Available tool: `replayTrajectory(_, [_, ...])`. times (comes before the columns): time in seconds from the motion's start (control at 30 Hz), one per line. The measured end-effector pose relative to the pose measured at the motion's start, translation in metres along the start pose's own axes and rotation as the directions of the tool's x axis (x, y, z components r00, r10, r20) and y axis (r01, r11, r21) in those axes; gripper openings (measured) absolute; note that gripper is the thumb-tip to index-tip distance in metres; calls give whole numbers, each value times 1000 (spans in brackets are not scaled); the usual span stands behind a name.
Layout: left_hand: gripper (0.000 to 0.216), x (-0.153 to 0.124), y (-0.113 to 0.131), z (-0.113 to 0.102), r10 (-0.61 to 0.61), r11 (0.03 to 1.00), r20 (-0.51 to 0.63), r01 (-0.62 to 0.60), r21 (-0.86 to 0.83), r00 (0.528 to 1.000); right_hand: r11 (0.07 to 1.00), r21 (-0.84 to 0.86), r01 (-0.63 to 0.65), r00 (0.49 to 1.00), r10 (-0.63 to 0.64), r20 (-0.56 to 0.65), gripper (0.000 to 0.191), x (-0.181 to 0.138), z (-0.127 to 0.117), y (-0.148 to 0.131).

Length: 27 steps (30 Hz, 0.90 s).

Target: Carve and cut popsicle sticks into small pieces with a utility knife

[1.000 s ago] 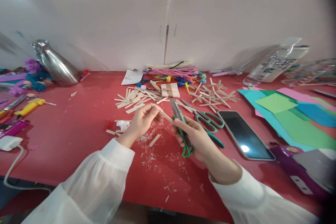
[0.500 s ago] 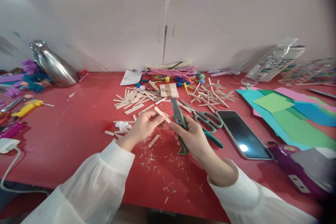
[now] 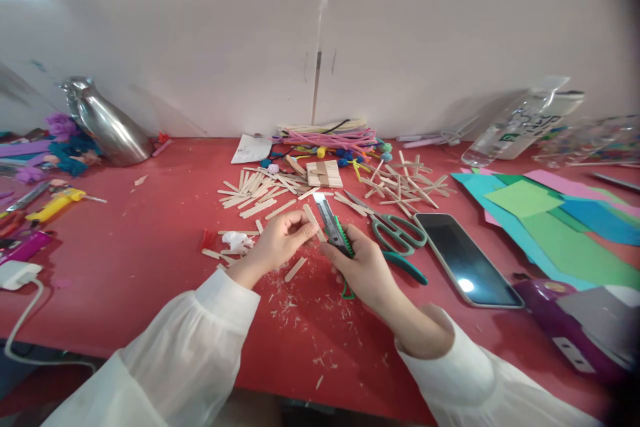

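My left hand (image 3: 277, 240) pinches a short wooden craft stick (image 3: 314, 221) above the red table (image 3: 150, 247). My right hand (image 3: 364, 267) is closed round a green utility knife (image 3: 331, 228), whose blade end lies against the stick near its far tip. Both hands meet over a patch of wood shavings (image 3: 295, 293). A loose cut stick piece (image 3: 295, 269) lies on the table just below my left hand.
A pile of craft sticks (image 3: 260, 188) and crossed sticks (image 3: 405, 183) lies behind the hands. Green scissors (image 3: 397, 232) and a phone (image 3: 465, 257) sit to the right, coloured paper (image 3: 545, 213) further right. A steel jug (image 3: 107, 121) and a yellow tool (image 3: 55, 203) are on the left.
The knife has tilted left and its blade has come down against the stick. My left hand has turned the stick slightly more upright. Both hands stayed in place.
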<state>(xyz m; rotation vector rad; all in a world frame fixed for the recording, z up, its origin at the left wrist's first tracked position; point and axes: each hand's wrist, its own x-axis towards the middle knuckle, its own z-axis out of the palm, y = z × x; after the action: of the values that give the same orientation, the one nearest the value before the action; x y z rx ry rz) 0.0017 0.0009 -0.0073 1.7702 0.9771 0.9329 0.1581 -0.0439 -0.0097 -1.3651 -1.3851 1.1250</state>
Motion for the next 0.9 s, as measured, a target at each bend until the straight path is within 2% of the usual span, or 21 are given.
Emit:
replayTrajectory(0.2, [27, -1, 3, 0, 61, 982, -40, -52, 182, 997, 1000, -1, -10, 1000, 10, 6, 20, 0, 0, 3])
replayTrajectory(0.4, [32, -2, 5, -1, 68, 973, -67, -51, 227, 995, 1000, 7, -10, 1000, 10, -5, 21, 0, -1, 0])
replayTrajectory(0.53, [36, -2, 1, -1, 42, 984, -96, -25, 178, 994, 999, 39, -14, 999, 15, -46, 21, -1, -1, -3])
replayTrajectory(0.67, [16, 1, -6, 1, 42, 997, -113, -34, 74, 993, 999, 53, -12, 998, 15, -68, 22, -1, -2, -5])
replayTrajectory(0.9, [21, 0, 1, 3, -47, 993, -14, 45, -108, 999, 999, 48, 9, 998, -6, -56, 22, -2, -3, -3])
